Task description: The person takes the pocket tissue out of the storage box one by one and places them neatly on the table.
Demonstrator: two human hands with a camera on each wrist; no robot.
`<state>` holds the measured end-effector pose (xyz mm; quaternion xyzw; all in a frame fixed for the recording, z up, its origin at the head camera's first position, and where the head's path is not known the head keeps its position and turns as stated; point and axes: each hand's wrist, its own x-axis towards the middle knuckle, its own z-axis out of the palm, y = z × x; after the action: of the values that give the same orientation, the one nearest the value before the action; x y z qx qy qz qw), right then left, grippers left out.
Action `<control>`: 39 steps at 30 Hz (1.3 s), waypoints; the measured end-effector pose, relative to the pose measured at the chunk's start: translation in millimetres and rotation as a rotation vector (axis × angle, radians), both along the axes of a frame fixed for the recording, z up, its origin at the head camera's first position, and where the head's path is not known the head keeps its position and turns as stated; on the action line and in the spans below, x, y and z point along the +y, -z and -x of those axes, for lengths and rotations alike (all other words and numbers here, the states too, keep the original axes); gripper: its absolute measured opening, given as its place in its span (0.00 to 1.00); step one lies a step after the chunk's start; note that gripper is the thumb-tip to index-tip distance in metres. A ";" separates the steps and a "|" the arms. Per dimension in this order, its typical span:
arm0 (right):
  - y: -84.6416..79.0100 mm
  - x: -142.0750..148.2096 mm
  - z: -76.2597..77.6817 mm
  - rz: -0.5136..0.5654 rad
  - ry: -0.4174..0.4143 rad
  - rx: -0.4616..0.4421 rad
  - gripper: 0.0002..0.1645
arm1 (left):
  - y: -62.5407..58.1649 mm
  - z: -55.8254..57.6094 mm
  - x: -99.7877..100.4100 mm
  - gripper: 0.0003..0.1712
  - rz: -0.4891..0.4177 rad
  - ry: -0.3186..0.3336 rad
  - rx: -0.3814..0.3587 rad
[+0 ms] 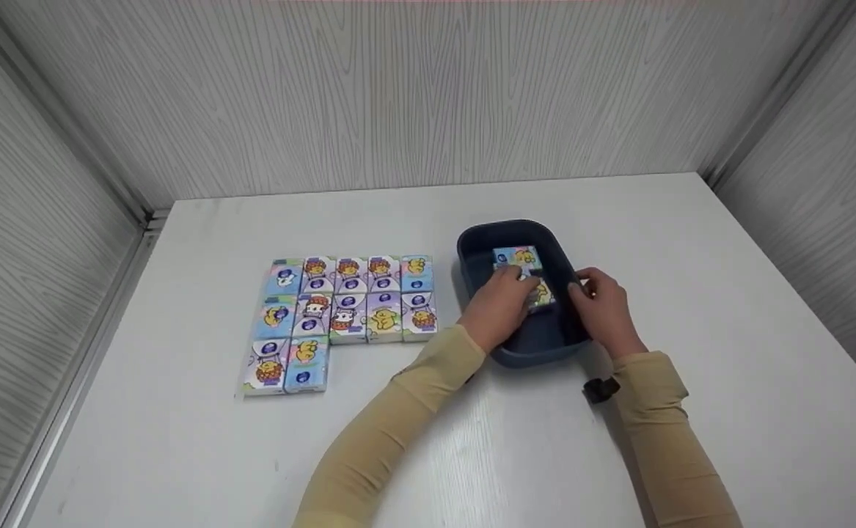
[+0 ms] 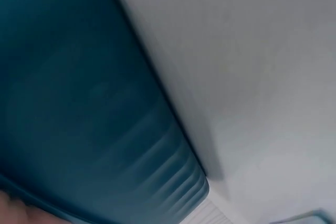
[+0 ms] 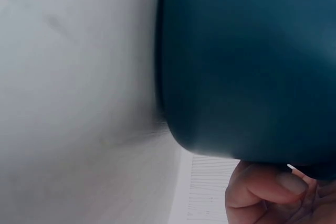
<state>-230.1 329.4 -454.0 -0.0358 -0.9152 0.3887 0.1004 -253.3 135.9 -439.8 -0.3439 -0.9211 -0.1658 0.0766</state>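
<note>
A dark blue plastic bin (image 1: 523,358) stands on the table, its outer wall (image 2: 100,93) filling much of the left wrist view. My left hand (image 1: 497,304) reaches over its near left side and grips a small cartoon-printed tissue pack (image 1: 543,295) inside; the fingers partly cover it. Just beyond lies another tissue pack (image 1: 519,255), light blue, on the bin floor. On the bin's right side my right hand (image 1: 607,312) holds the rim, thumb against the wall and fingers curled outside. Curled fingers (image 3: 262,187) also show beside the bin wall (image 3: 247,66) in the right wrist view.
Left of the bin, several tissue packs (image 1: 348,317) lie flat in close rows, with two packs (image 1: 306,364) in the nearest row. A black strap piece (image 1: 601,389) sits at the right wrist. Wood-grain panels (image 1: 428,95) enclose the white table (image 1: 178,455) behind and at both sides.
</note>
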 end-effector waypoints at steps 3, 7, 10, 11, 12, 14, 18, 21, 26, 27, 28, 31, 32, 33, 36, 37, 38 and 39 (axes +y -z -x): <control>-0.1 -0.3 -0.2 -0.001 0.000 0.004 0.17 | 0.2 0.1 0.5 0.21 0.025 0.002 -0.016; -1.2 -0.2 -0.9 0.002 -0.001 0.010 0.17 | 2.0 0.0 -2.2 0.20 -0.064 0.018 0.028; -1.9 0.6 -2.1 0.002 -0.001 0.014 0.17 | 3.7 -0.9 -6.2 0.19 -0.222 0.048 0.107; -1.6 0.7 -2.4 0.003 0.000 0.014 0.17 | 4.2 -1.7 -8.0 0.19 -0.271 0.058 0.139; -1.1 1.0 -2.7 0.004 0.001 0.013 0.17 | 4.2 -3.2 -10.2 0.19 -0.311 0.069 0.175; -0.4 1.5 -3.2 0.002 0.002 0.013 0.17 | 2.6 -7.3 -14.8 0.19 -0.366 0.086 0.239; 0.8 1.5 -2.7 -0.004 -0.005 0.010 0.17 | -4.1 -22.3 -29.0 0.18 -0.380 0.108 0.317; 0.5 1.1 -1.9 -0.004 -0.011 0.007 0.18 | -10.0 -37.5 -43.8 0.18 -0.374 0.126 0.315; -0.7 0.6 -1.6 -0.006 -0.011 0.014 0.18 | -18.7 -64.6 -69.2 0.19 -0.311 0.133 0.232; -0.8 0.3 -1.7 -0.007 -0.011 0.018 0.18 | -20.3 -69.9 -74.0 0.19 -0.286 0.132 0.210; -0.9 0.0 -1.8 -0.008 -0.012 0.024 0.18 | -21.8 -75.4 -79.1 0.20 -0.261 0.130 0.188; -0.2 -1.3 -1.6 -0.010 -0.018 0.036 0.18 | -22.8 -90.8 -95.0 0.20 -0.189 0.115 0.128; -0.1 -1.7 -1.7 -0.011 -0.021 0.038 0.18 | -22.2 -95.6 -100.6 0.20 -0.163 0.106 0.109; 0.4 -2.2 -1.7 -0.011 -0.024 0.038 0.18 | -20.9 -100.1 -106.2 0.20 -0.141 0.092 0.087; 0.7 -2.1 -1.8 -0.011 -0.032 0.042 0.18 | -15.8 -111.3 -122.5 0.20 -0.084 0.038 0.024; 0.6 -1.7 -2.0 -0.011 -0.030 0.044 0.18 | -13.9 -114.1 -127.3 0.19 -0.067 0.018 0.004; 0.2 -1.2 -2.2 -0.011 -0.028 0.047 0.18 | -12.1 -116.3 -131.8 0.20 -0.049 -0.004 -0.019; 0.0 -0.5 -2.2 -0.012 -0.025 0.049 0.17 | -10.3 -117.9 -136.1 0.20 -0.039 -0.026 -0.040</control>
<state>-227.9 328.9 -454.0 -0.0143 -0.9152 0.3850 0.1184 -135.4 -0.2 -429.5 -0.3272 -0.9233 -0.1898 0.0668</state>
